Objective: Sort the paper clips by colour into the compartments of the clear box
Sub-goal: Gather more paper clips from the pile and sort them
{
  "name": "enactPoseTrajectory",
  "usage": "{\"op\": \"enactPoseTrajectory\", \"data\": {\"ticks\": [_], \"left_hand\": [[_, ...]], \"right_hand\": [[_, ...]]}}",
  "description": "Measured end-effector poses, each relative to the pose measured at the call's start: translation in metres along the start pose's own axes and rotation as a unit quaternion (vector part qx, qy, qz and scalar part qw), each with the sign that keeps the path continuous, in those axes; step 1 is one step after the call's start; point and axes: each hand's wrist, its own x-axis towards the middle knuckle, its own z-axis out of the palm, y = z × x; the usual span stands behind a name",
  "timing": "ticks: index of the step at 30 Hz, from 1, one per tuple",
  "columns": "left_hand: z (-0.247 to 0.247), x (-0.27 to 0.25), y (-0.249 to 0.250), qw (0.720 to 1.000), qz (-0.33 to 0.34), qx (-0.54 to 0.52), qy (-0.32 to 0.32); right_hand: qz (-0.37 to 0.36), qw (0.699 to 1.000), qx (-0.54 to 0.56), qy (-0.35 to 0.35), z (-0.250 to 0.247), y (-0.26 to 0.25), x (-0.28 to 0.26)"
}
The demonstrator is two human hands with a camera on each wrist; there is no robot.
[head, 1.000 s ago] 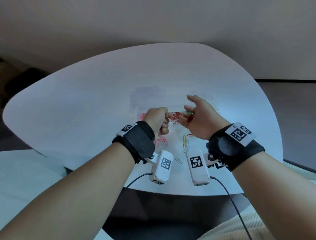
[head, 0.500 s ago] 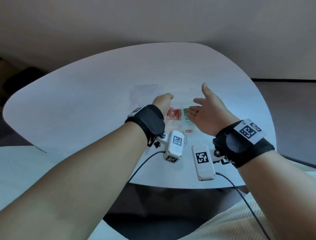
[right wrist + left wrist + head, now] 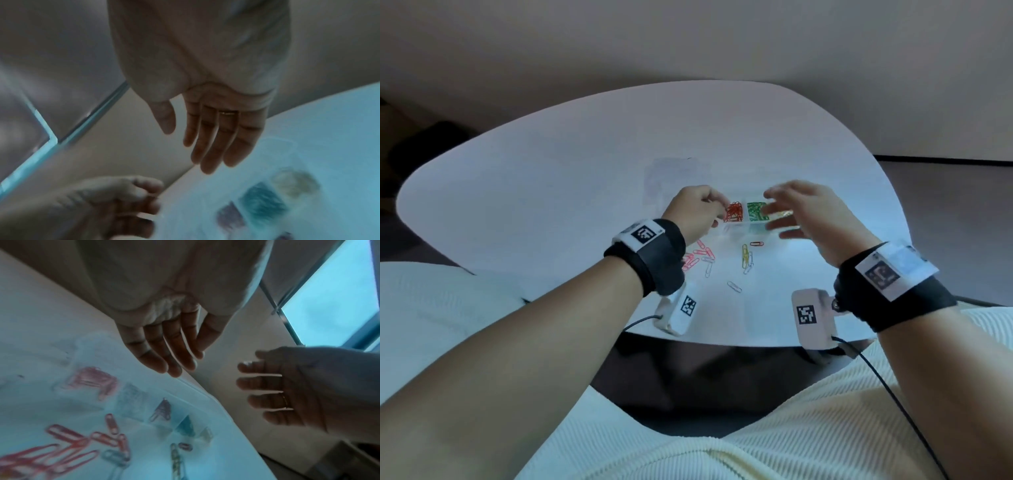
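The clear box (image 3: 748, 224) is being kept on the white table (image 3: 551, 192) between the two hands, judged so that either hand can reach its compartments; red paper clips (image 3: 734, 211) are being held in one compartment, green paper clips (image 3: 756, 209) in the next, and yellowish ones in a further cell partly hidden by the right fingers. Unsorted clips are being left loose just in front of the box: pink clips (image 3: 693, 257), yellow clips (image 3: 745, 255), one red clip (image 3: 756, 244) and pale clips (image 3: 734, 286). The left hand (image 3: 693, 214) is being held at the box's red end, fingers lightly curled in the head view, nearly straight in the left wrist view; nothing is seen gripped. The right hand (image 3: 808, 216) is being held spread and empty above the box's right end; contact cannot be told.
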Motion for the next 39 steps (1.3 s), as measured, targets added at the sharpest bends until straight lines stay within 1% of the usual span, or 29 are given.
{"op": "enactPoseTrajectory", "data": {"ticks": [1, 3, 5, 7, 8, 10, 13, 17, 21, 27, 33, 36, 39], "left_hand": [[-0.003, -0.006, -0.007, 0.999, 0.009, 0.031, -0.001], [-0.008, -0.016, -0.022, 0.997, 0.014, 0.081, 0.000], [-0.012, -0.025, -0.039, 0.991, 0.008, 0.130, 0.002], [-0.017, -0.032, -0.056, 0.982, -0.007, 0.190, 0.013], [-0.021, -0.034, -0.064, 0.975, -0.020, 0.219, 0.022], [-0.030, -0.036, -0.078, 0.960, -0.052, 0.273, 0.038], [-0.042, -0.035, -0.092, 0.942, -0.078, 0.324, 0.048], [-0.042, -0.029, -0.098, 0.933, -0.078, 0.349, 0.051], [-0.033, -0.026, -0.104, 0.925, -0.068, 0.372, 0.041], [-0.026, -0.023, -0.109, 0.920, -0.031, 0.390, 0.020], [-0.021, -0.024, -0.113, 0.924, -0.008, 0.382, 0.001], [-0.021, -0.025, -0.114, 0.929, 0.002, 0.371, -0.007], [-0.022, -0.027, -0.113, 0.937, 0.004, 0.350, 0.007]], "right_hand": [[-0.017, 0.996, -0.085, 0.008, 0.001, 0.008, -0.002], [-0.038, 0.971, -0.237, 0.018, 0.003, 0.029, -0.003], [-0.014, 0.950, -0.310, 0.009, 0.007, 0.051, 0.000], [0.023, 0.941, -0.339, -0.009, 0.014, 0.069, 0.007], [0.037, 0.939, -0.343, -0.011, 0.017, 0.076, 0.011], [0.038, 0.940, -0.340, 0.006, 0.025, 0.086, 0.019], [-0.011, 0.940, -0.340, 0.033, 0.040, 0.092, 0.027], [-0.066, 0.928, -0.360, 0.064, 0.056, 0.097, 0.035], [-0.069, 0.911, -0.402, 0.062, 0.059, 0.105, 0.046], [-0.072, 0.899, -0.428, 0.066, 0.063, 0.107, 0.047], [-0.049, 0.904, -0.422, 0.051, 0.065, 0.102, 0.044], [-0.025, 0.914, -0.400, 0.059, 0.062, 0.102, 0.044], [-0.002, 0.932, -0.354, 0.077, 0.058, 0.101, 0.043]]}}
